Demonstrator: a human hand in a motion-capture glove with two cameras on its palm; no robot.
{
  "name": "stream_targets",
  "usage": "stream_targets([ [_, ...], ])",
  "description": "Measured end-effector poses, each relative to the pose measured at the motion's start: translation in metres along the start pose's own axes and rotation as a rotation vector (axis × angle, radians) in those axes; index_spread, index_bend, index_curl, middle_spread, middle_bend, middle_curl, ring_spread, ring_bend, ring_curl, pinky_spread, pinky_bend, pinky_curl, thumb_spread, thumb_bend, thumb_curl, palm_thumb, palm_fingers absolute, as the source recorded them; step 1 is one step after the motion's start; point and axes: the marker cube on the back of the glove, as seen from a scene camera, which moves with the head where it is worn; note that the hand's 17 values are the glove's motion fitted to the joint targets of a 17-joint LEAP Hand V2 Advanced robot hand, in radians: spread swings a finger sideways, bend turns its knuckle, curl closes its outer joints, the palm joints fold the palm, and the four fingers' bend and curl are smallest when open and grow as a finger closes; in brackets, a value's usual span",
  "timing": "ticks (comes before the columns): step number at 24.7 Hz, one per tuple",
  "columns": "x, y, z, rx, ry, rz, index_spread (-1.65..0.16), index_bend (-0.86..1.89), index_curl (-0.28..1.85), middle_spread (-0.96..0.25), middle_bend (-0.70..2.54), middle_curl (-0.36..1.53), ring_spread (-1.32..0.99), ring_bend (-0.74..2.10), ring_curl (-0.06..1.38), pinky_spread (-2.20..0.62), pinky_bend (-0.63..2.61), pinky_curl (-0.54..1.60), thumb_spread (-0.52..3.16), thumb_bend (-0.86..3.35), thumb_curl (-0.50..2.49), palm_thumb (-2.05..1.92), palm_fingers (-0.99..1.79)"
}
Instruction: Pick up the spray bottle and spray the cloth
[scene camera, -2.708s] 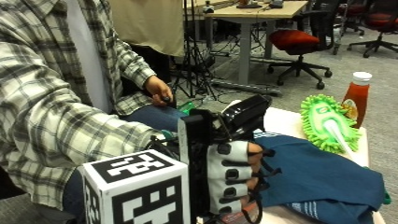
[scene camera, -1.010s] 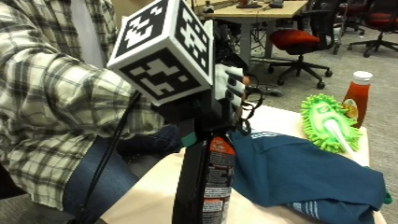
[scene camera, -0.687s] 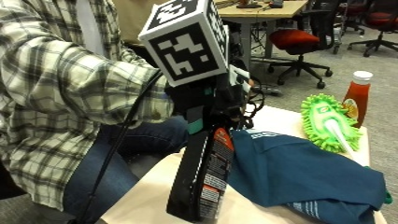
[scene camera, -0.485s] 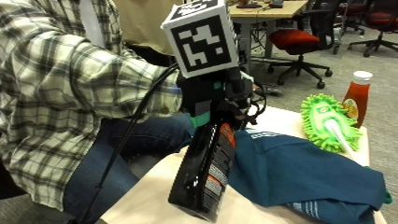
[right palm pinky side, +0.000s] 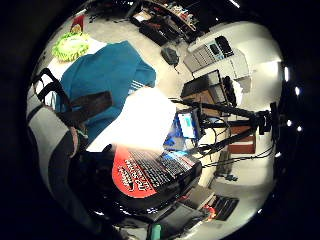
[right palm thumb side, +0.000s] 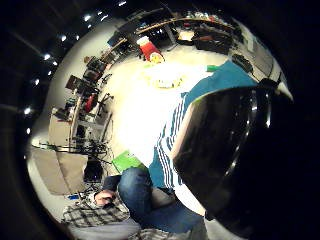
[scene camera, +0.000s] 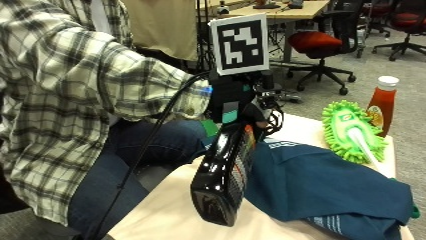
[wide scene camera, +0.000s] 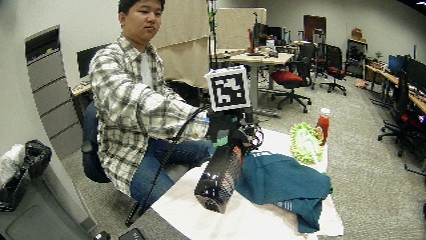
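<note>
- The tall glossy black spray bottle with a red label (scene camera: 223, 177) hangs tilted in the air, its base just above the near end of the white table (scene camera: 166, 212).
- The black-gloved right hand (scene camera: 243, 102) grips its top.
- Just beside the bottle lies the crumpled teal cloth (scene camera: 319, 187).
- Beyond the cloth rest a lime-green fluffy duster head (scene camera: 353, 130) and a red sauce bottle with a white cap (scene camera: 382, 102).

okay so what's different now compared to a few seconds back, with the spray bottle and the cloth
The gloved right hand has lifted the black spray bottle off the table and carried it tilted toward the teal cloth. The cloth, green duster and ketchup bottle stayed put.
</note>
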Motion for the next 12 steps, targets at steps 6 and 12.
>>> stream_targets([
  [6,-0.019,0.002,0.009,-0.044,0.059,-0.078,-0.26,0.39,0.61,-0.13,0.64,0.52,-0.20,0.65,0.47,-0.13,0.36,0.42,-0.01,-0.02,0.78,1.05,1.35],
  [12,-0.033,0.004,0.016,-0.068,0.139,-0.126,-0.26,0.40,0.61,-0.13,0.64,0.52,-0.20,0.65,0.47,-0.13,0.36,0.42,-0.01,-0.03,0.78,1.05,1.35],
])
